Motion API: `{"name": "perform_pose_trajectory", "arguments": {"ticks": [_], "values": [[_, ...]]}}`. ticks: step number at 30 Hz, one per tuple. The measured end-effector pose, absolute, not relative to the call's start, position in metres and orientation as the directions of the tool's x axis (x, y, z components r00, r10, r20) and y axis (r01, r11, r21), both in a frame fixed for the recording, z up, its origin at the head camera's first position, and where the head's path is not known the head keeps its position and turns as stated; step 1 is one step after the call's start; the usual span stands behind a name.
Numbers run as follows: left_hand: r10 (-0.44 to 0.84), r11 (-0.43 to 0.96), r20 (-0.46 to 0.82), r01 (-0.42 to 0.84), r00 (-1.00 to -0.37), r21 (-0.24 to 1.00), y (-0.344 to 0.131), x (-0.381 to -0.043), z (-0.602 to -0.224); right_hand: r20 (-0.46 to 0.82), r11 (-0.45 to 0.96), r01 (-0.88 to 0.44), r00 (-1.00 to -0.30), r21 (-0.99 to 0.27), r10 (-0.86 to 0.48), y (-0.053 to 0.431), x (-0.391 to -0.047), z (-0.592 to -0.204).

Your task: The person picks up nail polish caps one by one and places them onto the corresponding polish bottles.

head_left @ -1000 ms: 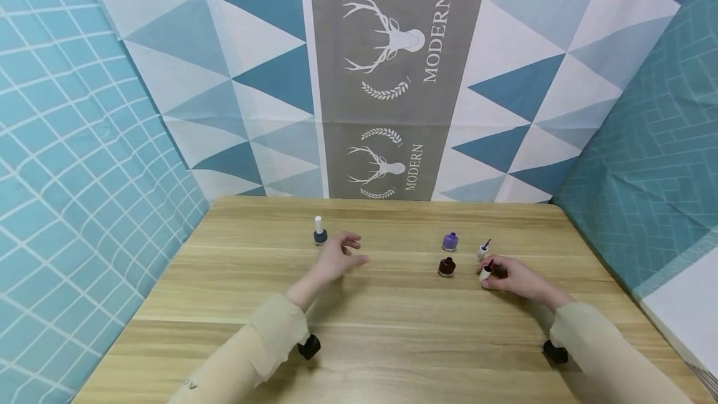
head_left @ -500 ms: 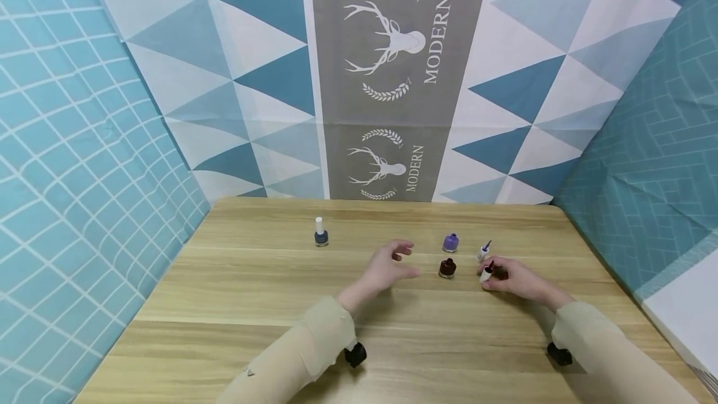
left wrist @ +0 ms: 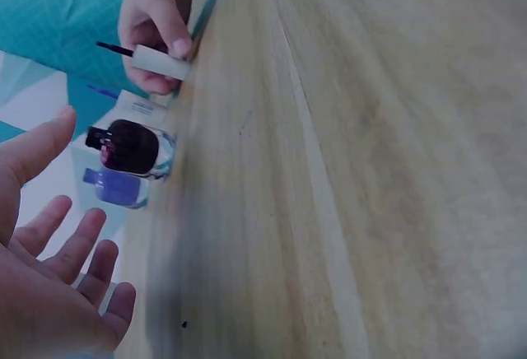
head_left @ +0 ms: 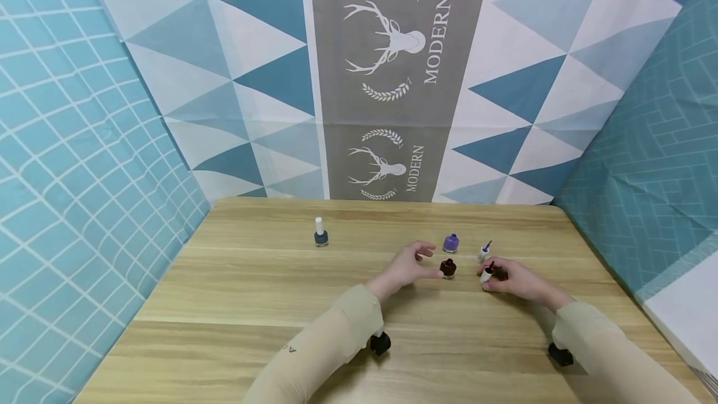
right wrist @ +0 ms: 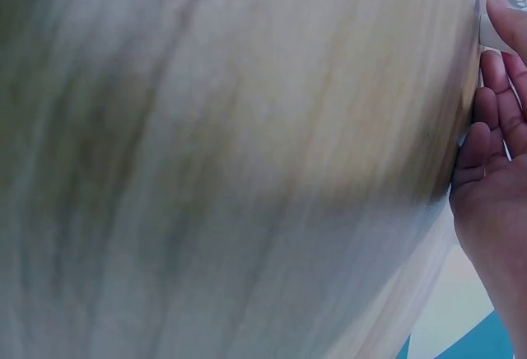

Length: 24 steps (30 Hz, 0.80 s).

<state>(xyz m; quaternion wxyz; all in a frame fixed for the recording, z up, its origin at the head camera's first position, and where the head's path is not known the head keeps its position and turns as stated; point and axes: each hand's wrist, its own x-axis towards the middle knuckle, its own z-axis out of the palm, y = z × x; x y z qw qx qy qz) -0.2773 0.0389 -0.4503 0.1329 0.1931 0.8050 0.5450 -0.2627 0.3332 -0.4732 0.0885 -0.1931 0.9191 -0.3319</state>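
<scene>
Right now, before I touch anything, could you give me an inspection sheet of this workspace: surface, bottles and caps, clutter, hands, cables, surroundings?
Surface: wooden table, streaked grain.
Bottles: purple bottle and brown bottle, both uncapped; blue bottle, with its white top on, apart to the left.
Caps: white cap with dark brush, held; white cap with purple brush, loose, brush up.
Clutter: nothing seen.
Left hand: fingers spread beside the brown bottle; contact hard to tell.
Right hand: pinches the dark-brushed cap.
Cables: nothing seen.
Surroundings: triangle-patterned cloth behind; white object at the right edge.
</scene>
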Motion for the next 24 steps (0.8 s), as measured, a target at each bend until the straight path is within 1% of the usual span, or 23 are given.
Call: {"name": "perform_pose_trajectory", "arguments": {"ticks": [9, 15, 18, 24], "values": [[0.450, 0.368, -0.032, 0.153, -0.893, 0.917, 0.052, -0.286, -0.455, -0.027, 0.696, -0.304, -0.906, -0.650, -0.422, 0.334, -0.264, -0.473], [0.411, 0.376, -0.070, 0.099, -0.909, 0.921, 0.062, -0.289, -0.461, 0.004, 0.672, -0.348, -0.889, -0.654, -0.457, 0.334, -0.264, -0.475], [0.392, 0.399, -0.065, 0.106, -0.918, 0.911, 0.066, -0.288, -0.462, 0.016, 0.666, -0.355, -0.889, -0.656, -0.458, 0.334, -0.263, -0.473], [0.357, 0.496, -0.037, 0.155, -0.933, 0.855, 0.071, -0.286, -0.460, 0.014, 0.659, -0.331, -0.899, -0.676, -0.438, 0.333, -0.261, -0.469]]}}
